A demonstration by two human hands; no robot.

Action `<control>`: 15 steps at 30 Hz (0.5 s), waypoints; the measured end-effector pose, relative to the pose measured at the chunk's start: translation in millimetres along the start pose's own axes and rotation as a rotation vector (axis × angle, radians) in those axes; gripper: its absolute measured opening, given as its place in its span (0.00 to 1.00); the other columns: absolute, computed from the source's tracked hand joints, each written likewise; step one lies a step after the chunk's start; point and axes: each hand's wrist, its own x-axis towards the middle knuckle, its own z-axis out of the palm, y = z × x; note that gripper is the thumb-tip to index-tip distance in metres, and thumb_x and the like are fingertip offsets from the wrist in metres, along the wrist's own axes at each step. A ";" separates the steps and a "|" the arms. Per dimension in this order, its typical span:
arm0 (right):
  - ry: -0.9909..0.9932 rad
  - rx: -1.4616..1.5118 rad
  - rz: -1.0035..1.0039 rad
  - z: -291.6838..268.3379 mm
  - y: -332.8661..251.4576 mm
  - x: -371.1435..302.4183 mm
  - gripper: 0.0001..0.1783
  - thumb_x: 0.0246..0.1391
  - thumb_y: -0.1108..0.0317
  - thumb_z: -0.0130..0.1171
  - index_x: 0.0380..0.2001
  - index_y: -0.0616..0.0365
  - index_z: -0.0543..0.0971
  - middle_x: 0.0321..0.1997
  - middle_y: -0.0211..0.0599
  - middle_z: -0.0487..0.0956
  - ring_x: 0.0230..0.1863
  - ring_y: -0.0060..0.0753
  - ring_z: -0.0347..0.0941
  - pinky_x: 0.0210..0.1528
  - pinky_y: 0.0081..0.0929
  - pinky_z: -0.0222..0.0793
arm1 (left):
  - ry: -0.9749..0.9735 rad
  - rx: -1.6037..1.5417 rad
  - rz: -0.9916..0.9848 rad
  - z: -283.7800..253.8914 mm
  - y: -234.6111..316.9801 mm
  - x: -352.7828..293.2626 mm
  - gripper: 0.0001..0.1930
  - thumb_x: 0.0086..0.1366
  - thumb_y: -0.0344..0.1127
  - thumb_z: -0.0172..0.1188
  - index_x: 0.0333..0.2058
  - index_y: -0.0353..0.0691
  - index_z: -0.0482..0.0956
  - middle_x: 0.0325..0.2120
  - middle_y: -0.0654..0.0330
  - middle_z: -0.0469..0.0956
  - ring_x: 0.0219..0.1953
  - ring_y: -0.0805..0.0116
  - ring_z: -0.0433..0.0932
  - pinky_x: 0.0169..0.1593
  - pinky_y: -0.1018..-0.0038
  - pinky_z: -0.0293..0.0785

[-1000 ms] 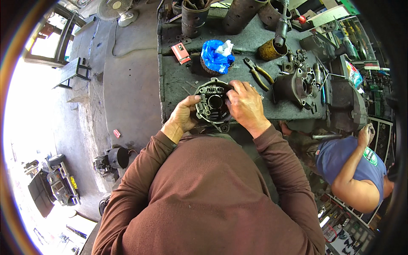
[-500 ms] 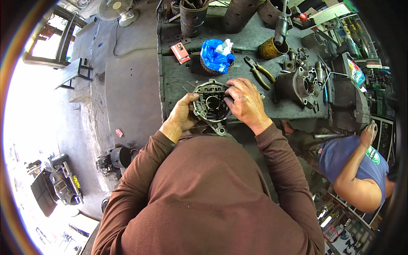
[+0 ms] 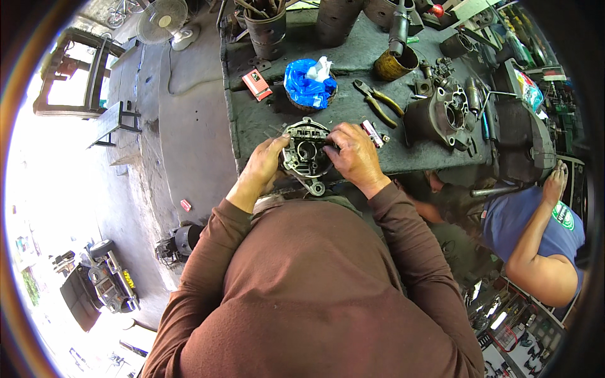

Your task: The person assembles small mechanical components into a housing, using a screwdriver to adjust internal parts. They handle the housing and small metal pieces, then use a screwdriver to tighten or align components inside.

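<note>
Just above the bench's near edge is a round metal housing (image 3: 307, 165), open side up, with a central ring, inner fittings and a mounting lug toward me. It looks like the end housing of an alternator. My left hand (image 3: 259, 167) is closed on its left rim, thumb on top. My right hand (image 3: 357, 154) is closed at the right rim, with curled fingers and the thumb reaching over the inside. Whether those fingertips pinch a small part is hidden. A small red-and-white box (image 3: 375, 133) lies just beyond my right hand. Farther off lie yellow-handled pliers (image 3: 379, 103).
On the dark workbench (image 3: 252, 123) stand a basket with a blue plastic bag (image 3: 309, 85), a red box (image 3: 257, 85), a yellowish can (image 3: 395, 65) and a larger motor housing (image 3: 435, 120). A co-worker (image 3: 535, 239) in a blue sleeveless top is at the right.
The bench and its objects have shifted slightly left in view. My right hand has curled more at the housing's rim, and the small red-and-white box beside it now shows.
</note>
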 end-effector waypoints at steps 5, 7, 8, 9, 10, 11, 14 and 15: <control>0.049 0.033 -0.043 7.4 -7.8 0.8 0.10 0.52 0.68 0.75 0.36 0.56 0.84 0.44 0.34 0.80 0.49 0.47 0.78 0.49 0.46 0.74 | 0.241 1.043 0.452 1.4 28.9 -26.3 0.19 0.73 0.45 0.65 0.53 0.36 0.86 0.41 0.43 0.85 0.44 0.49 0.86 0.51 0.60 0.81; 0.038 0.037 -0.048 9.6 -12.8 3.0 0.10 0.52 0.68 0.75 0.36 0.56 0.84 0.43 0.35 0.80 0.48 0.48 0.79 0.49 0.46 0.74 | 0.292 1.146 0.694 6.9 33.2 -33.1 0.19 0.71 0.39 0.68 0.55 0.37 0.86 0.44 0.47 0.87 0.45 0.57 0.88 0.52 0.62 0.82; 0.028 0.028 -0.046 9.8 -14.6 3.9 0.10 0.52 0.69 0.76 0.36 0.57 0.85 0.43 0.36 0.81 0.48 0.49 0.80 0.49 0.46 0.75 | 0.274 1.210 0.845 10.4 35.8 -32.2 0.21 0.64 0.34 0.70 0.55 0.37 0.86 0.50 0.50 0.86 0.48 0.50 0.86 0.55 0.60 0.82; 0.023 0.023 -0.053 9.9 -16.1 4.7 0.11 0.51 0.69 0.76 0.36 0.57 0.85 0.43 0.36 0.81 0.48 0.49 0.80 0.49 0.46 0.75 | 0.208 1.307 0.910 12.4 39.5 -29.4 0.21 0.64 0.34 0.70 0.55 0.38 0.86 0.52 0.50 0.85 0.50 0.50 0.86 0.56 0.59 0.82; 0.023 0.020 -0.049 9.7 -17.1 5.2 0.11 0.51 0.69 0.76 0.36 0.57 0.85 0.43 0.36 0.81 0.47 0.50 0.80 0.49 0.46 0.75 | 0.133 1.394 1.014 14.0 43.9 -24.2 0.21 0.63 0.34 0.70 0.55 0.38 0.86 0.54 0.50 0.84 0.51 0.50 0.85 0.57 0.58 0.82; 0.031 0.019 -0.053 9.0 -17.4 5.5 0.11 0.51 0.69 0.76 0.36 0.57 0.85 0.43 0.37 0.81 0.47 0.50 0.80 0.48 0.46 0.75 | 0.058 1.482 1.111 15.3 47.7 -18.3 0.21 0.62 0.35 0.70 0.55 0.39 0.86 0.55 0.50 0.83 0.52 0.49 0.85 0.57 0.58 0.82; 0.029 0.024 -0.064 10.0 -18.7 6.1 0.09 0.53 0.68 0.74 0.36 0.56 0.84 0.42 0.37 0.80 0.46 0.49 0.80 0.48 0.47 0.74 | -0.078 1.622 1.017 17.5 55.2 0.1 0.19 0.62 0.35 0.69 0.52 0.41 0.85 0.57 0.53 0.82 0.55 0.48 0.83 0.57 0.56 0.82; 0.030 0.018 -0.048 10.8 -19.0 5.6 0.09 0.54 0.68 0.73 0.36 0.56 0.83 0.42 0.37 0.79 0.46 0.49 0.80 0.49 0.48 0.74 | -0.124 1.655 0.965 18.8 55.7 5.1 0.18 0.63 0.35 0.69 0.52 0.41 0.85 0.57 0.53 0.82 0.55 0.48 0.84 0.57 0.56 0.83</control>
